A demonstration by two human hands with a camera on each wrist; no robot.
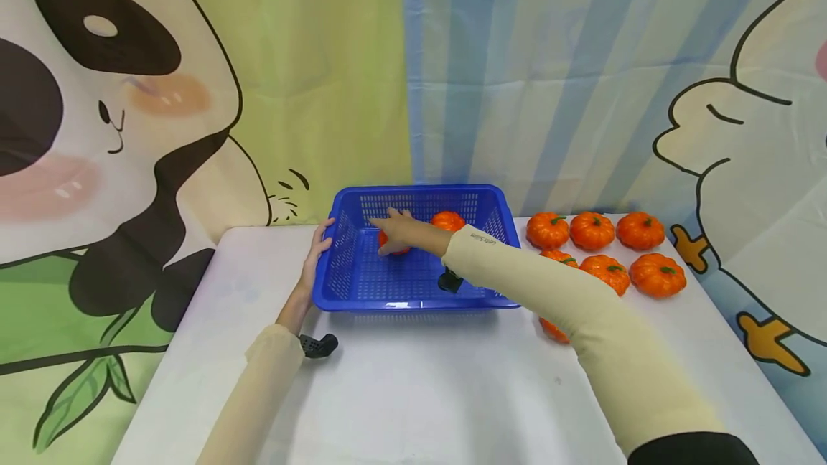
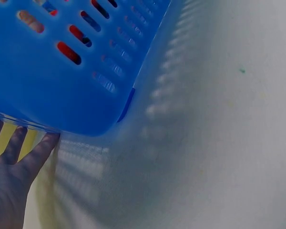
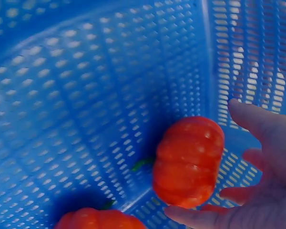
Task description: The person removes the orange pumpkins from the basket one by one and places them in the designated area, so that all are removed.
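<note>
Right hand (image 1: 397,229) is inside the basket (image 1: 413,300), fingers spread loosely around a pumpkin (image 3: 188,161) on the basket floor; touching or just let go, can't tell. Left hand (image 1: 318,244) lies flat against the basket's left wall, fingers straight. Risk: pumpkin rolls into the second one (image 1: 448,220), or the light basket slides if the left hand slips. White table (image 1: 413,393), six more pumpkins (image 1: 591,229) at right, cartoon backdrop (image 1: 129,92).

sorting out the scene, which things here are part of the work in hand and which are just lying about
In the work:
blue basket, steadied by the left hand
pumpkin under the right hand
second pumpkin in the basket
pumpkins waiting on the table

Lying about:
cartoon backdrop
</note>
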